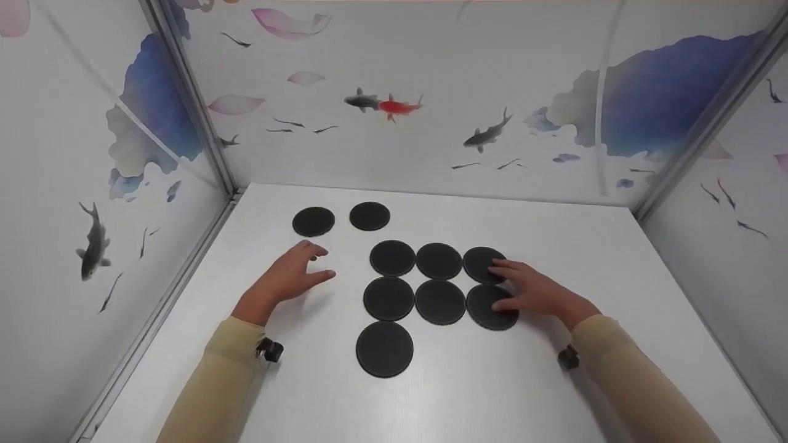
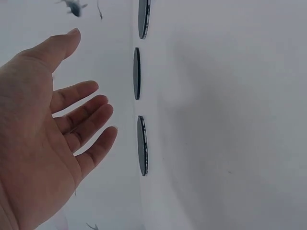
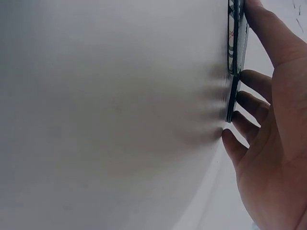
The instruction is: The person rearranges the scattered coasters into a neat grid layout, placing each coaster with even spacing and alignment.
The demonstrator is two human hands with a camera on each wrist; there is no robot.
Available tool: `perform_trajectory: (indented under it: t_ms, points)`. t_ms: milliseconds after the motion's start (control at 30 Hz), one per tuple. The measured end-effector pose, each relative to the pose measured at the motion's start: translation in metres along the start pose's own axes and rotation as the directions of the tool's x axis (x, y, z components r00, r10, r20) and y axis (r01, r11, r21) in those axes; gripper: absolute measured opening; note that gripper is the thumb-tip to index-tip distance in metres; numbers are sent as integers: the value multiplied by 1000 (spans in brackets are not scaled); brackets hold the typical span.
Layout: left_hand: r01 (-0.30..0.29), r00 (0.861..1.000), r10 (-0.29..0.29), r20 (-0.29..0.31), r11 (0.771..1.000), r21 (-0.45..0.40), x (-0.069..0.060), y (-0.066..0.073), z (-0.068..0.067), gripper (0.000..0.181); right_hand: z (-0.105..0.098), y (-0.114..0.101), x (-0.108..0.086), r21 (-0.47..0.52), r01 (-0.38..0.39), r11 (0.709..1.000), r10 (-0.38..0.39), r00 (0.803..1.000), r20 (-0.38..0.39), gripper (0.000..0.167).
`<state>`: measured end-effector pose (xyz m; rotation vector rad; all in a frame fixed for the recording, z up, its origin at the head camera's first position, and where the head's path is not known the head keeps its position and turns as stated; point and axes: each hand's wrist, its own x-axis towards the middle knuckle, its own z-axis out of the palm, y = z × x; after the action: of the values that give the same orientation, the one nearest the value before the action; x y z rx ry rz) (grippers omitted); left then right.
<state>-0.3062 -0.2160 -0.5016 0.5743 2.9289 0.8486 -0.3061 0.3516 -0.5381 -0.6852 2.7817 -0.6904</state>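
Observation:
Several black round coasters lie flat on the white table. My right hand has its fingertips on the back right coaster and its thumb on the front right coaster, which lie edge to edge. In the right wrist view, the fingers of the right hand are spread along the rims, not curled round them. To the left, my left hand hovers above the table with fingers loosely bent and nothing in them. The left wrist view shows that hand apart from the coasters beyond it.
Beside the right pair sit two middle coasters and two left coasters. One more coaster lies nearer me. Two separate coasters are at the back left. Printed walls enclose the table.

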Motion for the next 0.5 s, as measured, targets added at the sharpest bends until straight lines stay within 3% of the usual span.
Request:
perform_trajectory:
  t_ms: [267, 500]
  points:
    - [82, 993, -85, -77, 996, -37, 31, -20, -8, 59, -3, 0, 2, 1, -13, 1000, 13, 1000, 1, 99]
    - [179, 971, -185, -151, 982, -55, 65, -48, -5, 61, 0, 2, 0, 8, -7, 1000, 7, 1000, 12, 98]
